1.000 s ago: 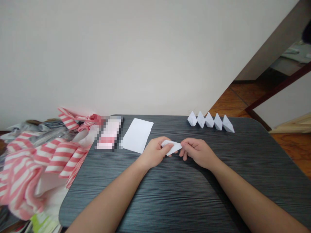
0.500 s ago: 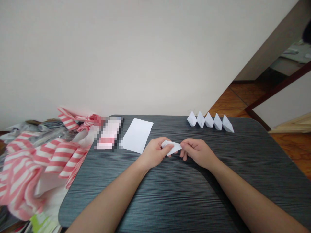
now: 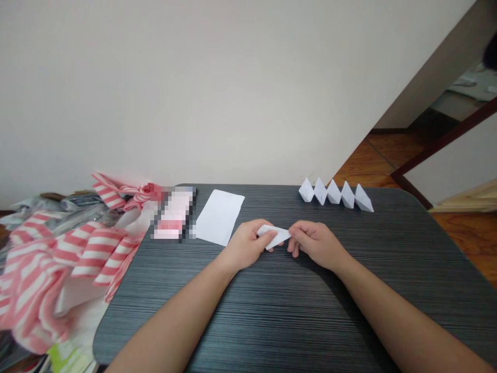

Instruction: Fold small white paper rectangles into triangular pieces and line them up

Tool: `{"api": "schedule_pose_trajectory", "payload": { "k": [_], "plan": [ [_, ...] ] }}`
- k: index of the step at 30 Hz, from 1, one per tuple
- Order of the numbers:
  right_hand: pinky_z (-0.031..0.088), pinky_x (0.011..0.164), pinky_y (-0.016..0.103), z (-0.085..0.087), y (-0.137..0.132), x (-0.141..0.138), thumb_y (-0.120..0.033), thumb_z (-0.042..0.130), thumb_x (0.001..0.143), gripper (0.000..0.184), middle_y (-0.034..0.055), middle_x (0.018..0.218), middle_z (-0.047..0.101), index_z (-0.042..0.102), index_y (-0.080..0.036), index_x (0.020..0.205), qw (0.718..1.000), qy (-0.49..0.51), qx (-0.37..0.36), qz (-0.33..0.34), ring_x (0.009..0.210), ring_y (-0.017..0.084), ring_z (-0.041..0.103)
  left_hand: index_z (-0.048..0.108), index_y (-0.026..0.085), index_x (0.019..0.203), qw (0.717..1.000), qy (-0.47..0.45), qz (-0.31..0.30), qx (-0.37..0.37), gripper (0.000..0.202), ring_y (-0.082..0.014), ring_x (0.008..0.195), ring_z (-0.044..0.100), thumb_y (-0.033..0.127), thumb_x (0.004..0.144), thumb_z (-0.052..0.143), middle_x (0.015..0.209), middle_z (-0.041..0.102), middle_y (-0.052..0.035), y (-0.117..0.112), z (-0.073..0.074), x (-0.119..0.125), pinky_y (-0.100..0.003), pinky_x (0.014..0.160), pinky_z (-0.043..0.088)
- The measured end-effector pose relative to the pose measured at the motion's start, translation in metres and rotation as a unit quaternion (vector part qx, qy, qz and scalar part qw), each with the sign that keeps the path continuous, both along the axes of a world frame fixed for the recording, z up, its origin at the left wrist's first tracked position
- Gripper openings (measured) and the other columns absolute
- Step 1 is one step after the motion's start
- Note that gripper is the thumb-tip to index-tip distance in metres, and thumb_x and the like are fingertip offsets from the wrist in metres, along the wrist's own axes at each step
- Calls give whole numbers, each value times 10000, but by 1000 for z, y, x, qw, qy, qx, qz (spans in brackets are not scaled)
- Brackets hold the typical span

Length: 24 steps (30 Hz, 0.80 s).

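Note:
A small folded piece of white paper [image 3: 275,235] is held between both my hands just above the dark striped table [image 3: 272,316]. My left hand [image 3: 248,244] is closed on its left end, fingers curled round it. Its right end is pinched by my right hand [image 3: 313,242], whose fingers are curled in. A flat white sheet of paper [image 3: 219,215] lies on the table to the left of my hands. A row of several folded white paper boats [image 3: 336,194] stands along the far edge of the table, to the right.
A pile of red-and-white striped cloth [image 3: 58,259] and plastic bags covers the left side beside the table. A blurred pink rectangular object [image 3: 174,213] lies next to the flat sheet. A white wall stands behind the table; wooden floor shows at right.

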State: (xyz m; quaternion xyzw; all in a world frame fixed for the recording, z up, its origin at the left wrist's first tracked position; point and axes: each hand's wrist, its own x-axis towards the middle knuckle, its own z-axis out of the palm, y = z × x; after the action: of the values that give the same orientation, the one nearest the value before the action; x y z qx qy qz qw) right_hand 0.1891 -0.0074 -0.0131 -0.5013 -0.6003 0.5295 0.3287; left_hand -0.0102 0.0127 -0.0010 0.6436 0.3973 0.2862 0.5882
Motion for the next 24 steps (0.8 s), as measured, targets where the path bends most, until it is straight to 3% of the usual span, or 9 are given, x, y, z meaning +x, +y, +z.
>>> {"api": "schedule_pose_trajectory", "payload": {
  "k": [6, 13, 24],
  "plan": [
    [375, 431, 211, -5, 1, 3, -404, 402, 927, 323, 23, 604, 640, 572, -160, 800, 999, 27, -6, -28, 459, 108, 563, 597, 153, 881, 1000, -9, 8, -6, 248, -106, 608, 556, 367, 873, 470, 813, 679, -47, 1, -2, 0, -205, 540, 425],
    [423, 523, 231, -2, 1, 3, -356, 461, 911, 308, -7, 576, 590, 545, -172, 679, 999, -27, 37, -16, 485, 101, 543, 592, 151, 899, 1000, -9, 11, -13, 250, -116, 619, 574, 370, 866, 475, 835, 683, -52, 1, 0, 0, -212, 538, 437],
    [440, 565, 243, 3, 2, 2, -330, 437, 923, 289, 7, 643, 615, 569, -169, 722, 998, -38, 50, 5, 537, 109, 562, 611, 151, 863, 1000, 15, 4, 5, 269, -99, 580, 531, 368, 875, 452, 761, 661, -31, 0, -1, -1, -204, 546, 418]
  ]
}}
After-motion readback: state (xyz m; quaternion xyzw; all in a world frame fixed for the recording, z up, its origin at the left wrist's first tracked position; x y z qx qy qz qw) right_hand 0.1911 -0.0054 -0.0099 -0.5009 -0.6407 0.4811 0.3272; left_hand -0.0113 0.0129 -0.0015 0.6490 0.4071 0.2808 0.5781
